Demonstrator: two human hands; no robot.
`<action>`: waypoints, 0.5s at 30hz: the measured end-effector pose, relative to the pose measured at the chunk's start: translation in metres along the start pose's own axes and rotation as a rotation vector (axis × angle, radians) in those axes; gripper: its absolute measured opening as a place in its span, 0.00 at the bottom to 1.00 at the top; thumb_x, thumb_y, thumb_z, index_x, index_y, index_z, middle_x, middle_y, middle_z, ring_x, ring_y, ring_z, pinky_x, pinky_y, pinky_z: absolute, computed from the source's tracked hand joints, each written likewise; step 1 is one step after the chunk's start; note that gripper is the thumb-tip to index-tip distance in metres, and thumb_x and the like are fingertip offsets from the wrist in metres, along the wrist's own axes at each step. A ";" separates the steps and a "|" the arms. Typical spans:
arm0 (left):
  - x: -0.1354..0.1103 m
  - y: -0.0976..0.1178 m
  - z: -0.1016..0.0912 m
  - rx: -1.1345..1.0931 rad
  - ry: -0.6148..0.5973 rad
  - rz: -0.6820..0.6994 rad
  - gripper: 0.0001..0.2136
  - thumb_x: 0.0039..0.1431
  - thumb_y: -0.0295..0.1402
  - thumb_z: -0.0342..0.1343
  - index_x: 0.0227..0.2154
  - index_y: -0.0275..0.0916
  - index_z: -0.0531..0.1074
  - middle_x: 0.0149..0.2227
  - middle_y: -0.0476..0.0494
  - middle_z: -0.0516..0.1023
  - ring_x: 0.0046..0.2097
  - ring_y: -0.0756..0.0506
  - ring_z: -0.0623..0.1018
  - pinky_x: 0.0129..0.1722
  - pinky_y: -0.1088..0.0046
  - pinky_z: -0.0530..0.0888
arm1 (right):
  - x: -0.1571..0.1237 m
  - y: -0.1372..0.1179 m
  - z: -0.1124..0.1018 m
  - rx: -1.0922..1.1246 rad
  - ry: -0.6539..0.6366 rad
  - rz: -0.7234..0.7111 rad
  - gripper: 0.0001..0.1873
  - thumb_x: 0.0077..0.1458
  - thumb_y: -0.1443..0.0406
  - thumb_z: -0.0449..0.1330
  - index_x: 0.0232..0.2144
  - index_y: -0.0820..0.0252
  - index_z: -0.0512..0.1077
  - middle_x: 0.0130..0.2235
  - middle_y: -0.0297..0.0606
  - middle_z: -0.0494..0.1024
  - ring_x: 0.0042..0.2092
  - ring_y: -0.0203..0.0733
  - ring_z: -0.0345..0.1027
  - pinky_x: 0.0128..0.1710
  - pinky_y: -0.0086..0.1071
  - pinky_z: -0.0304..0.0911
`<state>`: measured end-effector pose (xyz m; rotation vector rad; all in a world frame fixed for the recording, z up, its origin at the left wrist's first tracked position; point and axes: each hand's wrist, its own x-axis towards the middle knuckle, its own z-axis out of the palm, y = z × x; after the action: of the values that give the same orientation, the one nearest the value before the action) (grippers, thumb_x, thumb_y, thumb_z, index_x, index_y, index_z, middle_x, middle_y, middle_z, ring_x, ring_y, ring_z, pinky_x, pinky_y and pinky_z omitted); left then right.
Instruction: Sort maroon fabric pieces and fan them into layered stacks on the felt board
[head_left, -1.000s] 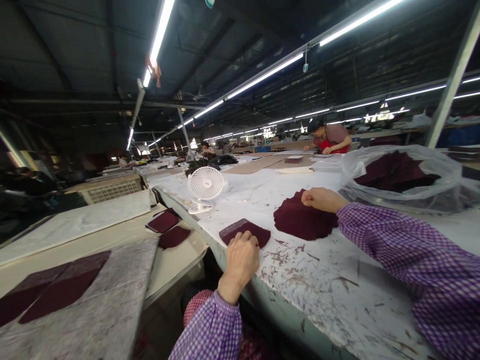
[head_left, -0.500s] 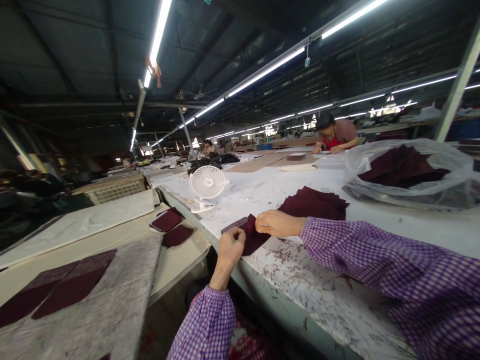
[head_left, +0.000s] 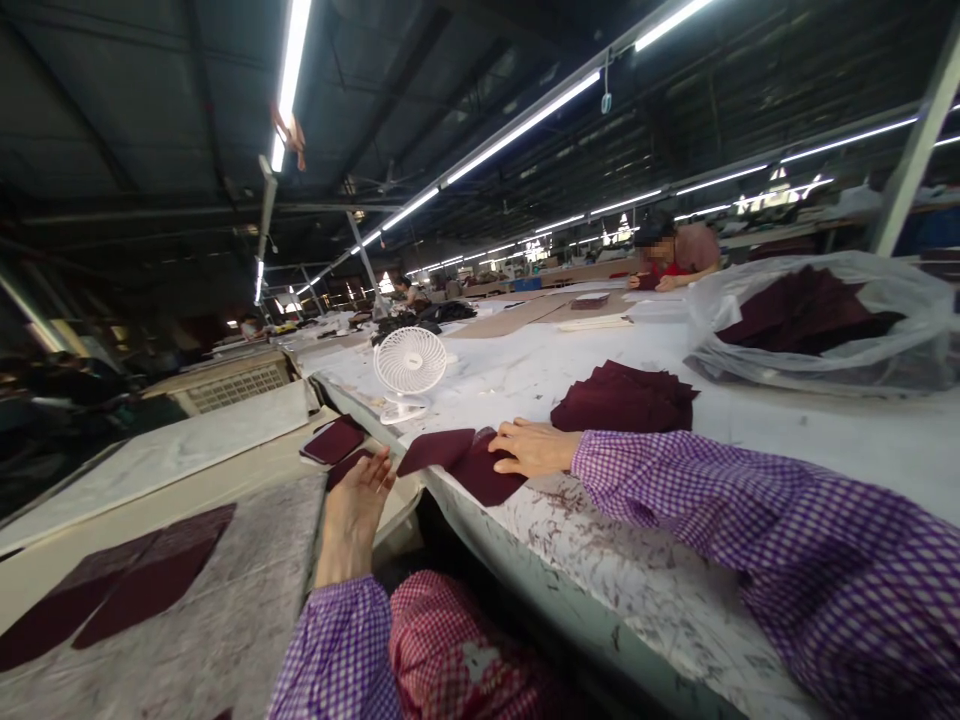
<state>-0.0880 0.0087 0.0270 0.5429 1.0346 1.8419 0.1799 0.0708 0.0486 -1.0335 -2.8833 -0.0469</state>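
Note:
My right hand [head_left: 534, 448] lies on a maroon cloth piece [head_left: 487, 478] at the near edge of the white table, fingers spread. Another maroon cloth piece [head_left: 436, 451] extends from it toward the left, its corner close to the fingertips of my left hand [head_left: 361, 505]. That left hand is raised over the gap between the tables, its fingers loosely apart and no cloth visible in them. Beyond my right hand sits a fanned stack of maroon cloth pieces [head_left: 624, 397].
A small white fan [head_left: 410, 362] stands near the table's left edge. To the right, a clear plastic bag [head_left: 817, 375] holds more maroon cloth. Several maroon pieces lie on the lower left table [head_left: 262, 560]. Across the table, a person [head_left: 679, 255] leans over it.
My left hand has left the cloth and moved left and slightly down, its fingers opening. My right hand has gone from pinching the cloth to lying on it. One piece now lies stretched leftward.

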 end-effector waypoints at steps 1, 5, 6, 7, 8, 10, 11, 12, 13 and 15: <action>0.000 -0.002 0.001 0.043 0.012 0.017 0.06 0.52 0.31 0.53 0.23 0.35 0.67 0.29 0.42 0.75 0.27 0.50 0.73 0.25 0.76 0.70 | -0.001 -0.001 0.000 0.001 0.004 0.004 0.22 0.59 0.54 0.50 0.51 0.58 0.67 0.49 0.46 0.67 0.48 0.51 0.59 0.48 0.42 0.57; 0.002 -0.024 0.010 0.497 0.098 0.131 0.20 0.42 0.49 0.61 0.20 0.35 0.69 0.22 0.47 0.70 0.23 0.51 0.68 0.21 0.76 0.62 | -0.002 -0.003 0.000 -0.005 0.014 0.018 0.23 0.59 0.54 0.49 0.52 0.58 0.66 0.49 0.46 0.67 0.48 0.51 0.58 0.48 0.43 0.57; 0.002 -0.030 0.012 0.582 0.107 0.141 0.21 0.40 0.51 0.61 0.19 0.35 0.68 0.20 0.49 0.68 0.23 0.51 0.67 0.21 0.76 0.61 | -0.003 -0.003 0.000 -0.008 0.015 0.019 0.23 0.59 0.53 0.49 0.52 0.58 0.66 0.49 0.46 0.67 0.48 0.51 0.58 0.48 0.43 0.57; 0.003 -0.036 0.012 0.618 0.109 0.133 0.22 0.39 0.53 0.61 0.18 0.35 0.67 0.19 0.50 0.67 0.23 0.51 0.66 0.21 0.76 0.61 | -0.003 -0.003 -0.001 -0.011 0.016 0.018 0.23 0.59 0.53 0.49 0.52 0.58 0.66 0.49 0.46 0.67 0.48 0.51 0.58 0.48 0.43 0.57; 0.004 -0.040 0.012 0.619 0.107 0.118 0.23 0.39 0.54 0.60 0.19 0.36 0.67 0.19 0.50 0.66 0.23 0.51 0.66 0.21 0.76 0.61 | -0.003 -0.003 -0.001 -0.013 0.018 0.016 0.23 0.59 0.53 0.49 0.52 0.57 0.65 0.49 0.46 0.67 0.48 0.51 0.58 0.48 0.43 0.57; 0.009 -0.046 0.011 0.589 0.100 0.074 0.24 0.39 0.56 0.58 0.22 0.36 0.67 0.20 0.50 0.67 0.22 0.51 0.67 0.21 0.75 0.63 | -0.003 -0.003 0.000 -0.018 0.024 0.015 0.24 0.59 0.53 0.49 0.53 0.56 0.64 0.49 0.47 0.67 0.47 0.51 0.58 0.48 0.43 0.58; 0.012 -0.047 0.010 0.578 0.087 0.049 0.25 0.38 0.56 0.58 0.23 0.36 0.68 0.21 0.49 0.68 0.22 0.51 0.68 0.21 0.74 0.64 | -0.002 -0.003 0.000 -0.020 0.030 0.018 0.24 0.59 0.53 0.49 0.54 0.56 0.64 0.49 0.47 0.67 0.47 0.51 0.58 0.48 0.44 0.58; 0.016 -0.047 0.010 0.571 0.068 0.027 0.24 0.37 0.55 0.59 0.24 0.35 0.68 0.21 0.49 0.69 0.21 0.51 0.68 0.20 0.74 0.65 | -0.002 -0.003 0.001 -0.023 0.036 0.024 0.25 0.59 0.53 0.48 0.55 0.56 0.63 0.49 0.48 0.66 0.47 0.51 0.58 0.47 0.45 0.58; 0.021 -0.047 0.010 0.564 0.047 0.011 0.24 0.35 0.53 0.61 0.23 0.35 0.69 0.20 0.49 0.69 0.20 0.51 0.67 0.19 0.74 0.64 | -0.002 -0.004 0.002 -0.025 0.042 0.032 0.25 0.60 0.52 0.47 0.56 0.56 0.62 0.49 0.48 0.66 0.46 0.51 0.59 0.47 0.45 0.59; 0.029 -0.045 0.010 0.544 0.017 0.022 0.20 0.31 0.47 0.65 0.20 0.35 0.68 0.16 0.52 0.66 0.17 0.53 0.64 0.17 0.77 0.61 | 0.000 -0.004 0.004 -0.028 0.051 0.050 0.26 0.60 0.52 0.45 0.56 0.55 0.62 0.49 0.48 0.65 0.46 0.51 0.60 0.46 0.44 0.59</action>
<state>-0.0720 0.0488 -0.0062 0.8577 1.5568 1.5754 0.1774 0.0677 0.0446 -1.0920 -2.8179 -0.1096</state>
